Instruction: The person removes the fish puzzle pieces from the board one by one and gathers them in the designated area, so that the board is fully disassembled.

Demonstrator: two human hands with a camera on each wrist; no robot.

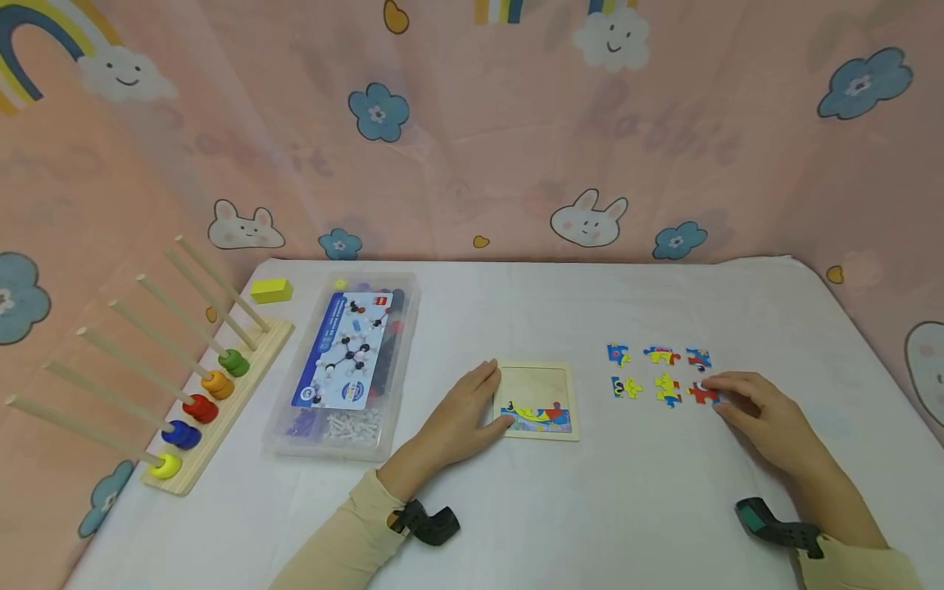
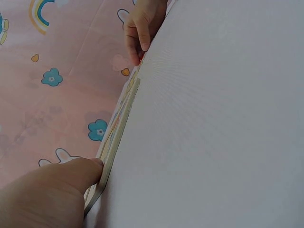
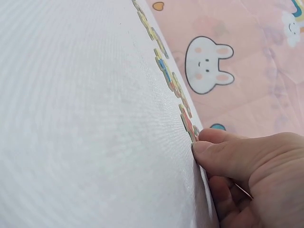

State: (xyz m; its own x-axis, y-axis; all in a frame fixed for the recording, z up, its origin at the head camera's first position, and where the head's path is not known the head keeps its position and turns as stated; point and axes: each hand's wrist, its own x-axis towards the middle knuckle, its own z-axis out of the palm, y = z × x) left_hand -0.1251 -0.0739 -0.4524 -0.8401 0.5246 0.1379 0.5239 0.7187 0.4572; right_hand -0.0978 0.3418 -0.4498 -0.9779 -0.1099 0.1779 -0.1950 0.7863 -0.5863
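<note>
In the head view a square wooden puzzle board (image 1: 535, 377) lies on the table, its bottom strip filled with coloured pieces and its upper part bare wood. My left hand (image 1: 465, 407) holds this board by its left side, the thumb at the lower left corner; the left wrist view shows the thumb (image 2: 84, 172) over the wooden edge. To the right lie loose jigsaw pieces in two rows, among them a yellow one (image 1: 667, 387). My right hand (image 1: 763, 414) pinches the edge of a red puzzle piece (image 1: 703, 394) at the right end of the near row.
Left of the board stands a clear plastic case (image 1: 342, 369) with a molecule picture on its lid. Beyond it are a yellow block (image 1: 270, 290) and a wooden peg rack (image 1: 221, 401) with coloured rings, its long pegs leaning left. A patterned pink cloth (image 1: 472, 147) hangs behind the table.
</note>
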